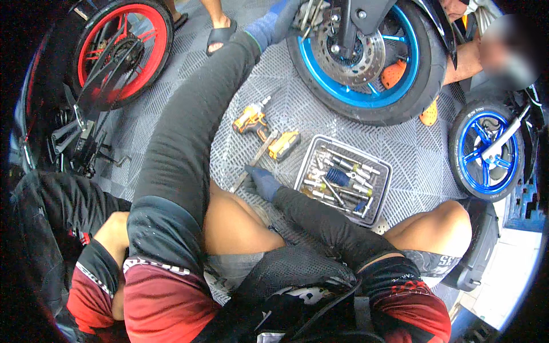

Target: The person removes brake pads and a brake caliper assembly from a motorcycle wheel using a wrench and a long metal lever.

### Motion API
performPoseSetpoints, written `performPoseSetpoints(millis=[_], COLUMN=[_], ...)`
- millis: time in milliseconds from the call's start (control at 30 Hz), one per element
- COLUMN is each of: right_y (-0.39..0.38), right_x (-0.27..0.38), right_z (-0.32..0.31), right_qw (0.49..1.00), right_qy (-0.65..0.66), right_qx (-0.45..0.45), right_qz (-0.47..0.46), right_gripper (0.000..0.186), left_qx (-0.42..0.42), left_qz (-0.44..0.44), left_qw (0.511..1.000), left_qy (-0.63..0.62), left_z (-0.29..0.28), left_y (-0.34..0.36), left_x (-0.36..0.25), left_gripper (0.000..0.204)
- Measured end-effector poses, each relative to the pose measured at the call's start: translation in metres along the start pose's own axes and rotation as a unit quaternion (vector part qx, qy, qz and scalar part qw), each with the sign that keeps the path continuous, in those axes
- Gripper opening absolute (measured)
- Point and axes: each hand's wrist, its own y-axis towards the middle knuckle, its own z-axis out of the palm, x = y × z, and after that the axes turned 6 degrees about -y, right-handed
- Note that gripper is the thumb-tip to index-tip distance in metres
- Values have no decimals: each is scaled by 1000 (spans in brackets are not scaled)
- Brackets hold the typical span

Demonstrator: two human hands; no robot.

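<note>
My gloved left hand (277, 23) reaches to the top centre and grips the silver brake caliper (309, 14) beside the disc of a blue-rimmed motorcycle wheel (339, 93); its fingertips are partly hidden. My gloved right hand (262, 182) is closed on a long flat metal tool (266, 146), slanting up over the floor between my legs. Just beyond it lies a yellow-and-black cordless drill (250, 119), with a yellow-and-black battery end (285, 146). To the right of my right hand sits a plastic basket (386, 188) full of sockets, extensions and other tools.
A red-rimmed wheel (88, 54) stands upper left, another blue-rimmed wheel (469, 154) at right. A person's sandalled foot (220, 37) is at the top. Another person (460, 63) with orange clogs (429, 111) is upper right. A red-and-black sleeve (88, 300) is beside me lower left.
</note>
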Motion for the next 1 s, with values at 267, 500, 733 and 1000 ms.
performPoseSetpoints(millis=[267,500,733,1000], right_y=[19,-89,-135,-216], right_x=[33,95,143,211], right_z=[-45,3,-26,-82], right_qw=[949,947,896,512], right_qy=[-241,-245,-41,-742], right_qx=[10,201,426,312], right_qz=[-205,-56,118,-300], right_gripper=[34,38,36,31], left_qx=[-4,-13,-8,-16], left_qz=[89,75,81,54], left_qw=[987,990,994,997], left_qy=[133,119,69,60], left_z=[-2,-14,-13,4], left_y=[11,0,13,7], left_x=[1,5,11,12], left_gripper=[50,47,53,56])
